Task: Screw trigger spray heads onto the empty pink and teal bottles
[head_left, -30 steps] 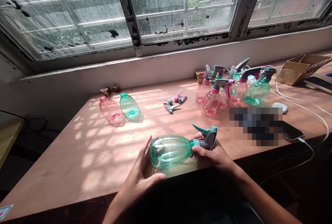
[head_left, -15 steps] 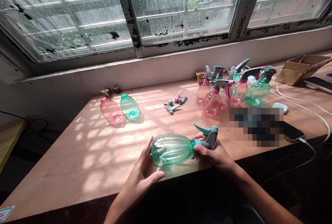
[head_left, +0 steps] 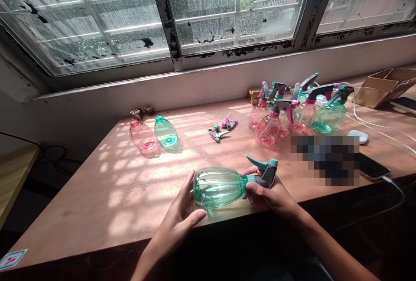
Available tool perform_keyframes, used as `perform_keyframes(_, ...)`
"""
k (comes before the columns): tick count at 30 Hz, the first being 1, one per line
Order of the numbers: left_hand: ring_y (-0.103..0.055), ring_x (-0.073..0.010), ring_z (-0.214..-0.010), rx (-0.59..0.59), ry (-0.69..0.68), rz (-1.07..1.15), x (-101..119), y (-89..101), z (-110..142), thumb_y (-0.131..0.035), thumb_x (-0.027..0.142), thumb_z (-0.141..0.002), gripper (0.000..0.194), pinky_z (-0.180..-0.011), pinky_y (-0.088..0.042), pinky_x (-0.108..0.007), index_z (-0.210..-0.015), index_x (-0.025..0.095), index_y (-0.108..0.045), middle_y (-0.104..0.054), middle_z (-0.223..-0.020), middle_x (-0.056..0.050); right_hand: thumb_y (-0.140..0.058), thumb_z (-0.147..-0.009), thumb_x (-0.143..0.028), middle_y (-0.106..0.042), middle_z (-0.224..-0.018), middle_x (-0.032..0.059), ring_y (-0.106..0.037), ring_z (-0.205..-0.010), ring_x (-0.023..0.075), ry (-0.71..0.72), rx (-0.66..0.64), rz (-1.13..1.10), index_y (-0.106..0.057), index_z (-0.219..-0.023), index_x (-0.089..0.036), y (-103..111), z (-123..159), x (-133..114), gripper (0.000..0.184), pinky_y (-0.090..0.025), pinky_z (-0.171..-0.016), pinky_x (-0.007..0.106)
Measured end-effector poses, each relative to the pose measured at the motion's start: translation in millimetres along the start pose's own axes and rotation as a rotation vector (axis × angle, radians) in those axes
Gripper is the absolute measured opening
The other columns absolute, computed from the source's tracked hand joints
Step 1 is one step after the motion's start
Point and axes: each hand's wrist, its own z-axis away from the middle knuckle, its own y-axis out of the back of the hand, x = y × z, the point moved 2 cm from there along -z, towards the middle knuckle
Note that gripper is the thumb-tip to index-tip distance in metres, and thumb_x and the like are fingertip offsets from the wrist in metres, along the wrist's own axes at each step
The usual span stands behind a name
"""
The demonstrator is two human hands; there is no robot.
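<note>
A green, see-through spray bottle (head_left: 221, 187) lies on its side in the air over the table's front edge, base to the left. My right hand (head_left: 273, 194) is closed round its neck, thumb on the teal collar, below the grey and teal trigger head (head_left: 268, 170). Around the base curves my left hand (head_left: 182, 211), thumb low in front and fingers partly hidden behind the bottle. Farther back stand an open pink bottle (head_left: 141, 135) and an open green bottle (head_left: 165, 131). Two loose spray heads (head_left: 222, 129) lie to the right of them.
Several assembled pink and green spray bottles (head_left: 268, 129) stand at the back right. Beyond them is a cardboard box (head_left: 380, 88). A phone (head_left: 370, 166) with a white cable and a white earphone case (head_left: 357, 136) lie on the wooden table (head_left: 81, 203). One patch is pixelated.
The view has shifted slightly, so everything sits a little farther right. Both hands keep nearly the same hold on the green spray bottle.
</note>
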Motion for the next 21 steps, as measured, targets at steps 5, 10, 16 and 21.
perform_keyframes(5, -0.028, -0.0321, -0.152, -0.011, -0.006, 0.031, -0.3, -1.4, -0.7, -0.07, 0.034, -0.092, 0.07, -0.122, -0.032, -0.045, -0.152, 0.042, -0.035, -0.032, -0.165, 0.001, -0.075, -0.087, -0.04, -0.074, -0.065, -0.0014, -0.063, -0.053, 0.0136, 0.01, -0.007, 0.018, -0.063, -0.103, -0.02, 1.5, 0.9, 0.3, 0.029, -0.049, -0.054, 0.024)
perform_keyframes(10, -0.034, -0.0291, -0.15, -0.036, 0.006, 0.137, -0.8, -4.7, -0.6, -0.069, 0.03, -0.093, 0.075, -0.123, -0.028, -0.047, -0.153, 0.05, -0.028, -0.034, -0.165, 0.003, -0.073, -0.088, -0.041, -0.075, -0.065, 0.0001, -0.064, -0.054, 0.0153, 0.004, -0.026, 0.017, -0.062, -0.105, -0.019, 0.6, 0.3, -0.1, 0.03, -0.049, -0.056, 0.026)
perform_keyframes(16, -0.028, -0.0323, -0.152, -0.001, -0.014, 0.039, 0.6, -0.8, 0.3, -0.069, 0.037, -0.092, 0.071, -0.124, -0.025, -0.048, -0.154, 0.04, -0.033, -0.032, -0.165, -0.002, -0.076, -0.085, -0.041, -0.076, -0.066, 0.0008, -0.062, -0.054, 0.0165, -0.036, -0.01, 0.022, -0.062, -0.104, -0.021, -1.0, 0.9, 0.4, 0.031, -0.048, -0.054, 0.028)
perform_keyframes(21, -0.026, -0.0315, -0.152, -0.043, -0.005, 0.144, -1.4, -4.2, 0.0, -0.068, 0.032, -0.093, 0.074, -0.122, -0.032, -0.046, -0.155, 0.044, -0.028, -0.027, -0.167, -0.001, -0.076, -0.084, -0.041, -0.075, -0.065, 0.0007, -0.061, -0.055, 0.0174, -0.04, -0.012, 0.04, -0.063, -0.103, -0.021, -0.8, 0.8, -0.6, 0.031, -0.049, -0.055, 0.03)
